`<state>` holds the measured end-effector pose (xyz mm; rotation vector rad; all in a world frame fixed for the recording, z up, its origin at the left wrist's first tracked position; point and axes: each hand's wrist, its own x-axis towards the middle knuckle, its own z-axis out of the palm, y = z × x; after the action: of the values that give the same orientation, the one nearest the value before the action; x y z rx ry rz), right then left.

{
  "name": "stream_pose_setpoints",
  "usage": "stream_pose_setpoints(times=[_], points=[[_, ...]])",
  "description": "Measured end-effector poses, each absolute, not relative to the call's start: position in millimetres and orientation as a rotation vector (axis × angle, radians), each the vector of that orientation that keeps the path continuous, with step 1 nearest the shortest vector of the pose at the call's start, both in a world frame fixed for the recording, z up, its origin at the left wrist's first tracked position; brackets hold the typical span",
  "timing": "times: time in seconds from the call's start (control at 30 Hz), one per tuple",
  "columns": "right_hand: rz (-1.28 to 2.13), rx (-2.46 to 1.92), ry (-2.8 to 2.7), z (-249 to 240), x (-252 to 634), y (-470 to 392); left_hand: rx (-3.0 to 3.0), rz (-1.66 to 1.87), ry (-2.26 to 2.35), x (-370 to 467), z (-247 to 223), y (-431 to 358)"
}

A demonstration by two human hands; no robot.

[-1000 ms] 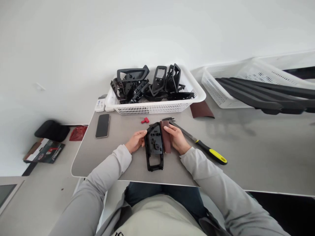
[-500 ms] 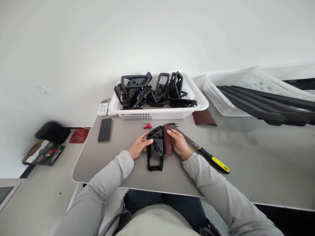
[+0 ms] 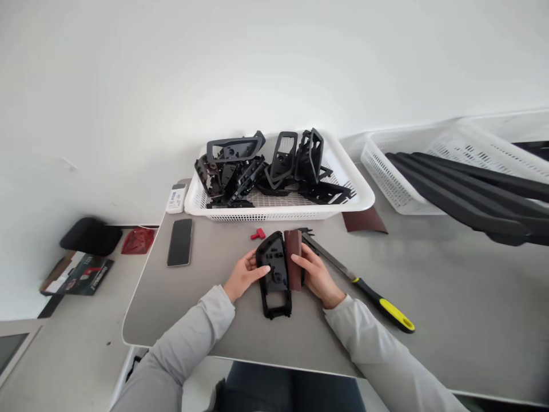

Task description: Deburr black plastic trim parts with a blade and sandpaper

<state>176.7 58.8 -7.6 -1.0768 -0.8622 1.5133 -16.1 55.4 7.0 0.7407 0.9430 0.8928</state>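
Note:
My left hand [image 3: 245,276] grips the left edge of a black plastic trim frame [image 3: 274,266], thumb on its face. The frame is held just over the table, its rectangular opening towards me. Against its right edge stands a folded piece of reddish-brown sandpaper [image 3: 294,260], pinched in my right hand [image 3: 319,276] with the thumb in front; the fingers behind are partly hidden. To the right of that hand lies a flat file [image 3: 381,304] with a black and yellow handle. A small red plastic piece [image 3: 258,233] lies just beyond the frame.
A white basket [image 3: 266,214] full of black trim frames [image 3: 235,150] stands at the back. Long black strips [image 3: 467,197] jut from a second white basket [image 3: 388,182] on the right. Another sandpaper sheet [image 3: 364,221], a phone [image 3: 179,242] and a white device [image 3: 176,199] lie on the table.
The view has tilted, so everything on the table sits lower in the picture. Both hands keep their holds; my right thumb now lies lower along the sandpaper.

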Motion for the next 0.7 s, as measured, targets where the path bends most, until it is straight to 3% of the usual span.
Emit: stream_pose_setpoints(times=[0.2, 0.5, 0.7], points=[[1.5, -1.097, -0.849, -3, 180, 52, 0.708, 0.825, 0.871, -20, 7, 55], [1.406, -1.156, -1.028, -9, 163, 39, 0.703, 1.116, 1.031, 4, 4, 37], [1.375, -1.174, -1.037, -14, 156, 39, 0.66, 1.067, 0.895, -4, -5, 41]])
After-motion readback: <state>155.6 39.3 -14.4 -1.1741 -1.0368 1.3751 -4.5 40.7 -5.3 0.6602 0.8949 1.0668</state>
